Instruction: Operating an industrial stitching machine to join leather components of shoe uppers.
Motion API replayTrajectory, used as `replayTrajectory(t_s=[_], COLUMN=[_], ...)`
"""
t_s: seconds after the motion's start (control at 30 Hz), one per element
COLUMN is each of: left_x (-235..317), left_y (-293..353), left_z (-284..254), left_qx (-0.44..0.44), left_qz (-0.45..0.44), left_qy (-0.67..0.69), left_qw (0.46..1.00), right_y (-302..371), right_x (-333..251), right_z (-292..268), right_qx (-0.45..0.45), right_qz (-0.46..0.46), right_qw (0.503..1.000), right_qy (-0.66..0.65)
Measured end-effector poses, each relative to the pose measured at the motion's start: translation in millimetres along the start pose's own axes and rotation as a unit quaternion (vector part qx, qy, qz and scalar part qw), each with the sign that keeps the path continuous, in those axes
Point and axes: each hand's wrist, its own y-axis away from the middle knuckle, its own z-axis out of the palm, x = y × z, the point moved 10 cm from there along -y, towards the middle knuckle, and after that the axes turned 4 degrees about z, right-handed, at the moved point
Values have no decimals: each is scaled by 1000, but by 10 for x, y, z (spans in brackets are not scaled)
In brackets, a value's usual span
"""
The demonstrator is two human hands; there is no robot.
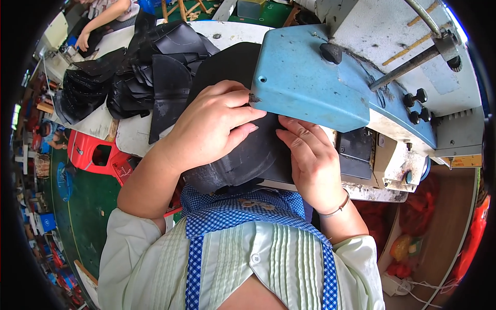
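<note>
A large curved black leather-like piece [243, 160] lies over the work surface in front of me, its far part running under the blue machine head [310, 77]. My left hand [209, 121] grips it from the left, thumb and forefinger close together beside the corner of the head. From the other side my right hand [312, 157], with a thin bracelet at the wrist, has bent fingers closed on the same piece just below the head's front edge. The machine's working point is hidden behind the blue cover and my fingers.
Heaped black cut pieces [137, 72] lie on the white table [232, 32] to the left and beyond. A red plastic stool [98, 155] stands below its left edge. Another person's arm [106, 19] reaches in at the far left. Black knobs [416, 106] stick out from the machine's right side.
</note>
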Motion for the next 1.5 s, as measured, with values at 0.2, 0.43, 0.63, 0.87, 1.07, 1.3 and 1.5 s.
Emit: replayTrajectory(t_s=[0.2,0.43,0.63,0.87,1.07,1.3,1.5], left_x=[-8,-14,-38,-89,-16,37,106], left_y=[-20,-3,9,61,65,115,112], left_z=[10,37,42,66,43,71,99], left_qx=[-1,-29,-34,-47,-49,-53,-5], left_qz=[-3,-17,-23,-38,2,3,7], left_qy=[32,14,40,37,20,-8,-8], left_qw=[999,999,998,997,999,999,1000], right_y=[-2,21,17,18,20,15,16], right_x=[-6,-3,-8,-11,-3,-3,-6], right_z=[-12,-11,-18,-23,-21,-22,-30], right_qx=[6,7,9,15,14,12,11], right_qz=[-3,-1,-3,-8,-5,-3,1], right_qw=[1000,1000,1000,1000,1000,1000,999], right_qy=[3,2,5,7,8,12,33])
